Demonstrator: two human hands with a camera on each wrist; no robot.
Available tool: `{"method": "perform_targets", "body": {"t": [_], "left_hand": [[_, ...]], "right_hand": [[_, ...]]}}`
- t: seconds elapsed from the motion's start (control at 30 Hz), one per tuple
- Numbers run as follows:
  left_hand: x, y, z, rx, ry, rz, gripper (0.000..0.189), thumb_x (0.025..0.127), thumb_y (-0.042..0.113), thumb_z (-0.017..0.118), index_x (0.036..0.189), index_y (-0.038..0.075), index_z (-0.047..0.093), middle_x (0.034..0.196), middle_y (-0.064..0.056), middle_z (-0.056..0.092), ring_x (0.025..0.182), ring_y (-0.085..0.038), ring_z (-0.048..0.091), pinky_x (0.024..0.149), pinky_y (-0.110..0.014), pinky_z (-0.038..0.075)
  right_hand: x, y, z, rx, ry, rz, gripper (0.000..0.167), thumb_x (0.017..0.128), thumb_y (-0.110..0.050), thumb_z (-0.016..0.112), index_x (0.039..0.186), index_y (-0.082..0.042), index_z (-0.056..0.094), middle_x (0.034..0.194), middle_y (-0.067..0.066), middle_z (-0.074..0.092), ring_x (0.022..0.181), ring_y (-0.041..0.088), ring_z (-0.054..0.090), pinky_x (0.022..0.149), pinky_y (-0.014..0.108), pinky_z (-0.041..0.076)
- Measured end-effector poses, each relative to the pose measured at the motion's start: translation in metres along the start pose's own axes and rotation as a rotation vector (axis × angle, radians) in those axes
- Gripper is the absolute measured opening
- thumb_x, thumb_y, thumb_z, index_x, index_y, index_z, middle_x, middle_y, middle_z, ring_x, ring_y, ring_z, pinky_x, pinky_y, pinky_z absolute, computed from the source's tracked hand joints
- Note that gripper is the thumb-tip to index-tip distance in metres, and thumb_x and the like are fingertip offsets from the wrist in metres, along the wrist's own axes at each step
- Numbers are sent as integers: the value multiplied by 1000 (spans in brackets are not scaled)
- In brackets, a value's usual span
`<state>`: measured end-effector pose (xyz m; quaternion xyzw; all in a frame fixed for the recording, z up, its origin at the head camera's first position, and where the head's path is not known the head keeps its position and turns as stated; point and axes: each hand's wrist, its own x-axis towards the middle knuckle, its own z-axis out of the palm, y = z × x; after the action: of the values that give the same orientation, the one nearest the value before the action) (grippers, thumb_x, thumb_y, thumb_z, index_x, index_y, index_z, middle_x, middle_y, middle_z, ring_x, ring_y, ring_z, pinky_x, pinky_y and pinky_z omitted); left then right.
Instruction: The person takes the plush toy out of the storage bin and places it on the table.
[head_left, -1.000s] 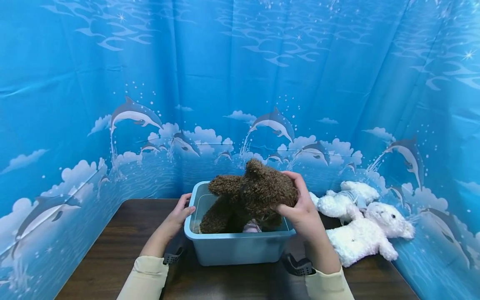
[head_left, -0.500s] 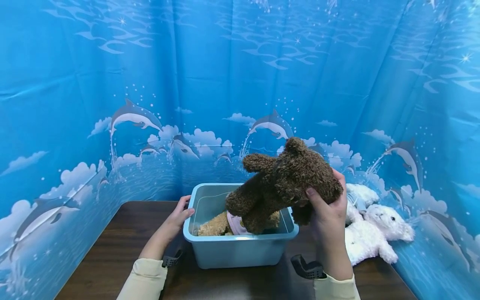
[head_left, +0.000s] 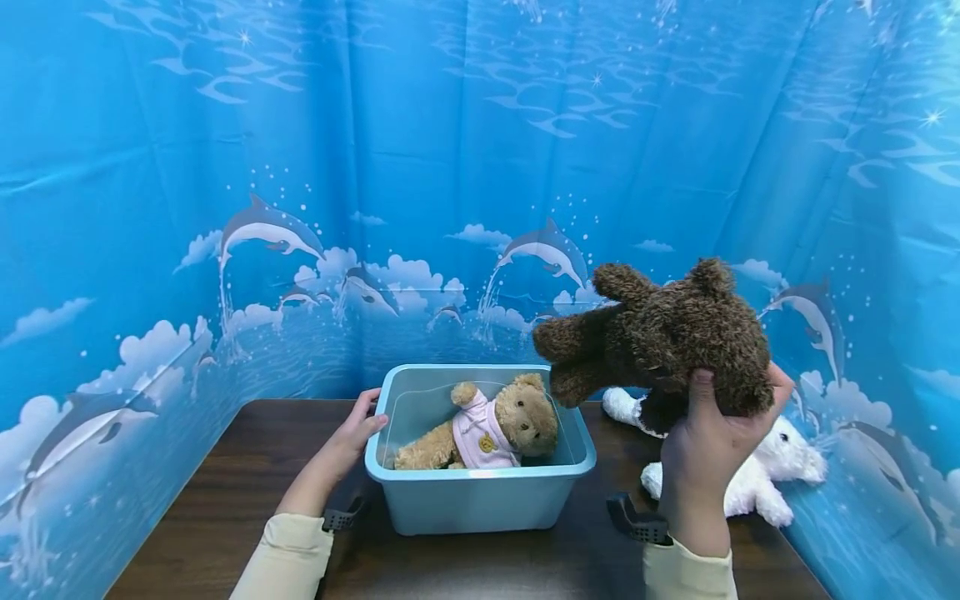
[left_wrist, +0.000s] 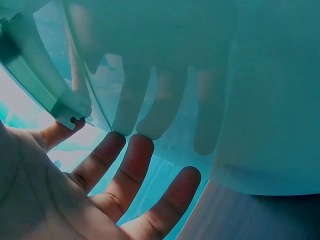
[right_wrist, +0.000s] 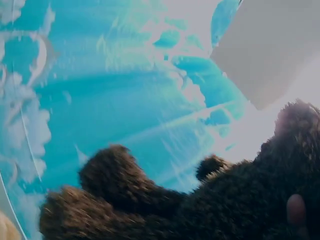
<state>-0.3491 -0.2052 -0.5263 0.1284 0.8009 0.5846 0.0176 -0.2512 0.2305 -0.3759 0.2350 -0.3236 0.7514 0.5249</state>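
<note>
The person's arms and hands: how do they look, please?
The left sleeve and right sleeve are plain, pale cream, ending before the wrists. Each wrist wears a black strap with small holes. The left hand and right hand are bare, without gloves.

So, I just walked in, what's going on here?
Someone is handling soft bears. Their right hand holds a brown bear by the head, up in the air and mostly to the right of a blue bin. Their left hand holds the bin's left rim. Inside, a tan bear in a pink top lies on its back. At least one white plush lies at the table's right end, partly hidden by the right hand.
</note>
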Motion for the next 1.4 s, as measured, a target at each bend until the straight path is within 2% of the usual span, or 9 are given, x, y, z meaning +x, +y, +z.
{"method": "perform_targets", "body": {"t": [0.23,0.37,0.53,0.73,0.83,0.97,1.1,1.27,1.4], "left_hand": [[0,0,-2,0,-10,-8,75,105,42,50,168,15,19,161,-24,32,145,-46,43,113,-66,49],[-1,-1,-3,-7,-15,-5,74,106,41,49,168,15,19,162,-25,32,145,-46,42,113,-65,49],[0,-1,-3,-6,-14,-5,73,106,42,49,167,15,19,162,-25,32,145,-47,41,114,-66,48],[-1,0,-2,-16,-12,0,73,105,40,49,167,15,20,162,-25,31,145,-47,41,114,-66,48],[-1,0,-2,-16,-14,1,74,105,40,49,167,15,19,162,-25,31,145,-47,41,113,-66,49],[-1,-1,-1,-22,-17,6,74,104,40,49,167,15,19,161,-25,32,144,-47,41,112,-65,50],[-1,-2,-1,-33,-15,10,74,104,39,49,167,13,20,161,-25,32,144,-48,42,111,-62,51],[-1,-2,-1,-18,-12,6,74,104,41,49,167,15,19,162,-25,32,145,-47,42,111,-64,51],[0,-1,-1,-22,-14,6,74,105,41,49,167,15,19,162,-24,31,145,-47,40,112,-66,50]], "right_hand": [[13,-9,-9,-186,54,-107,55,94,12,73,138,6,41,152,29,51,145,45,49,117,46,47],[19,-7,-21,-222,101,-91,53,96,11,71,140,2,43,153,26,51,146,43,49,119,47,46],[26,5,-36,-164,185,26,56,96,10,71,143,-3,43,157,21,46,147,39,48,117,46,48],[28,20,-45,-245,293,218,55,100,1,71,144,-12,42,158,13,44,145,31,50,107,36,55],[27,27,-50,-286,291,267,57,100,-3,73,146,-15,41,159,11,44,146,30,49,108,36,55],[23,36,-55,-388,240,296,55,101,-9,76,143,-16,42,157,11,46,146,29,50,109,38,52],[19,44,-57,-497,187,324,48,101,-13,76,136,-16,43,151,11,50,140,29,54,105,38,51],[15,53,-58,-568,181,356,44,99,-16,79,130,-16,47,141,8,55,131,26,59,100,35,53],[13,58,-61,-660,165,371,37,100,-21,79,122,-20,49,130,1,59,119,20,61,96,34,49]]}}
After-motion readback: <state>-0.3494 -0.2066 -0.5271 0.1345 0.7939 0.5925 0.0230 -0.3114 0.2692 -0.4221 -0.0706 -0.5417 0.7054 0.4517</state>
